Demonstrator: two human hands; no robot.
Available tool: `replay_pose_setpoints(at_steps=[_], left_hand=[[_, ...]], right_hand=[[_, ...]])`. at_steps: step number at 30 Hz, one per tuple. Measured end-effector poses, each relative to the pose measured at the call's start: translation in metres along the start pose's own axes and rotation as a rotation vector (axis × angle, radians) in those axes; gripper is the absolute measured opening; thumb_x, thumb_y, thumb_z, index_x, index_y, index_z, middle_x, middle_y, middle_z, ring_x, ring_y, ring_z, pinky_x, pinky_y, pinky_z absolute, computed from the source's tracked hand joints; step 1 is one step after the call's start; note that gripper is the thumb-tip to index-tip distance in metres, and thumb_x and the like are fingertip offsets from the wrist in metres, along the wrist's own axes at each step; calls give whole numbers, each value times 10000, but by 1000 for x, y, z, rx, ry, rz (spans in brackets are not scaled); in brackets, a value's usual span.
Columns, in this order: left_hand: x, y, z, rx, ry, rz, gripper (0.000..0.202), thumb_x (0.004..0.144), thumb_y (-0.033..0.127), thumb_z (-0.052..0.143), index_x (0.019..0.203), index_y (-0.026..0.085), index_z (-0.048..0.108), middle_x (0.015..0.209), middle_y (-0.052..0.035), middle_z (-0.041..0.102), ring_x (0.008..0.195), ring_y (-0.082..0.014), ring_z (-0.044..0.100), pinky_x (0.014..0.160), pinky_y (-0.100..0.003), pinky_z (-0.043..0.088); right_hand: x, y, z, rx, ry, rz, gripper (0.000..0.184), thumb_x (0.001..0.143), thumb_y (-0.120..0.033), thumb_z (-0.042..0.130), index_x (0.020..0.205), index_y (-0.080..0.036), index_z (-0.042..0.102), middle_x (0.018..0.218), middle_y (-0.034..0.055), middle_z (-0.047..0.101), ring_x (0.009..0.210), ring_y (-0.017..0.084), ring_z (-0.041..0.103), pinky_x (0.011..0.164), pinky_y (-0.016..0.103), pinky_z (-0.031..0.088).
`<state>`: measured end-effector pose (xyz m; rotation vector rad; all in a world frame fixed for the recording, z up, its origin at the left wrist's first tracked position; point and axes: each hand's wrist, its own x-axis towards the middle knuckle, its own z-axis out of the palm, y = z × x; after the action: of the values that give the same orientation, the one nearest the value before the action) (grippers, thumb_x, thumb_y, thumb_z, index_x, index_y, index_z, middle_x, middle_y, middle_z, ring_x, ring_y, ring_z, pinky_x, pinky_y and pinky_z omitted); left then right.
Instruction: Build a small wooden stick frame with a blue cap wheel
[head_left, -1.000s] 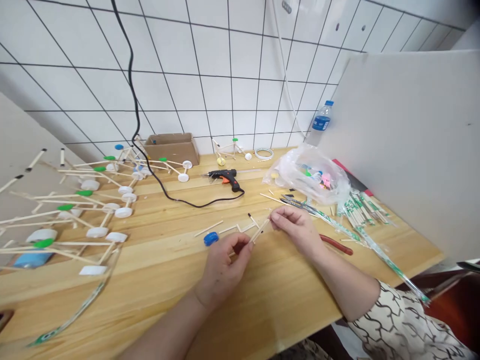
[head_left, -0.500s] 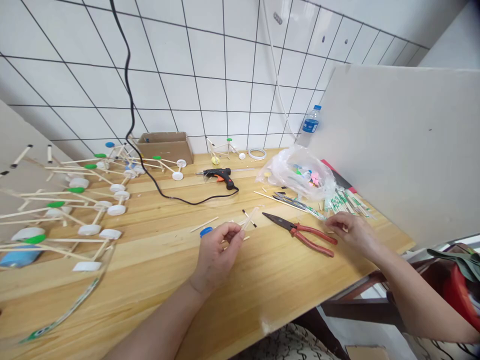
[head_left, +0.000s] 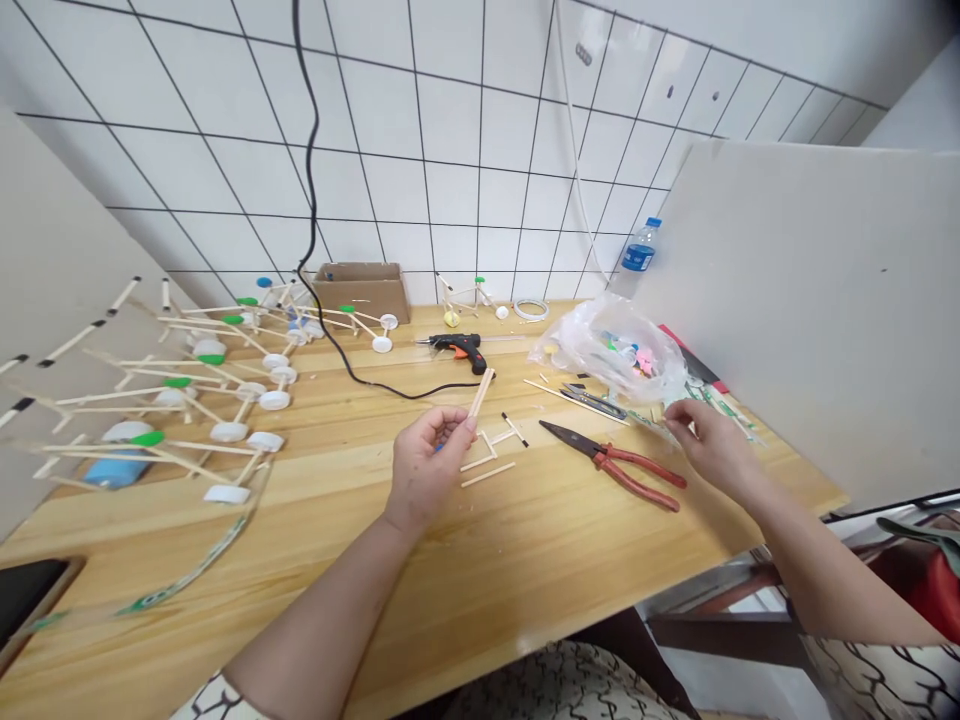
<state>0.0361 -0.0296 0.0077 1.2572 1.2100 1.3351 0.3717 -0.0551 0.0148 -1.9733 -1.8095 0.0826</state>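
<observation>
My left hand (head_left: 425,468) is pinched on a short wooden stick (head_left: 481,392) that points up and away over the wooden table (head_left: 525,580). A few cut stick pieces (head_left: 491,455) lie just right of that hand. My right hand (head_left: 709,445) is out at the right, fingers closed on a wrapped chopstick from the pile of chopstick packets (head_left: 712,410). Red-handled pliers (head_left: 619,463) lie flat between my two hands. A black and orange glue gun (head_left: 461,348) rests farther back with its black cord trailing left.
Several stick-and-bottle-cap models (head_left: 225,400) crowd the left side. A cardboard box (head_left: 364,290) stands by the tiled wall. A clear plastic bag (head_left: 611,350) of coloured caps and a water bottle (head_left: 634,262) sit back right, before a grey board (head_left: 810,300).
My right hand let go of the stick, swung right past the pliers and closed on a chopstick packet. My left hand lifted the stick more upright.
</observation>
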Motion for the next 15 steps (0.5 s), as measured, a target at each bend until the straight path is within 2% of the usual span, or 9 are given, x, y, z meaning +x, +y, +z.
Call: replay_pose_setpoints(at_steps=[2,4,5,8,11,13,15], left_hand=[[2,-2,-1,5,-5,13,155,690,302,619,701,149,596,592,26,570,573,-93,515,576,-201,416],[2,-3,-1,14,-13,23,160,689,309,617,701,151,598,589,25,574,568,-97,516,569,-204,416],[2,-4,-1,16,-15,26,164,686,314,618,700,151,597,590,23,578,567,-99,518,566,-206,416],[3,-3,-1,19,-9,23,179,679,326,626,702,151,598,603,18,587,570,-100,522,569,-207,419],[4,1,-2,35,4,21,178,680,327,623,694,151,596,590,20,581,549,-94,512,551,-203,415],[5,2,-3,50,7,22,177,684,327,617,680,152,591,573,22,574,537,-93,504,532,-199,408],[5,1,-2,68,-5,16,180,692,331,609,677,154,589,571,20,572,539,-96,503,524,-199,404]], right_hand=[[7,-10,5,316,12,61,127,765,-304,550,800,-190,595,699,45,600,631,177,519,586,303,389],[12,-29,16,659,-67,92,197,737,-350,611,851,-189,613,707,31,611,605,152,516,572,287,392],[15,-42,24,815,-120,113,229,714,-359,643,864,-187,620,701,25,613,586,140,513,557,278,388],[21,-87,48,1192,-393,188,280,663,-343,705,879,-178,638,688,13,624,551,113,511,520,251,370],[26,-130,65,1374,-620,253,261,584,-285,765,773,-144,652,632,-3,606,522,86,495,488,221,344],[28,-149,70,1400,-648,263,236,562,-278,771,699,-136,642,573,-21,579,478,67,457,461,208,314],[29,-157,71,1363,-654,261,237,545,-286,771,666,-141,627,525,-36,556,445,61,436,442,204,288]])
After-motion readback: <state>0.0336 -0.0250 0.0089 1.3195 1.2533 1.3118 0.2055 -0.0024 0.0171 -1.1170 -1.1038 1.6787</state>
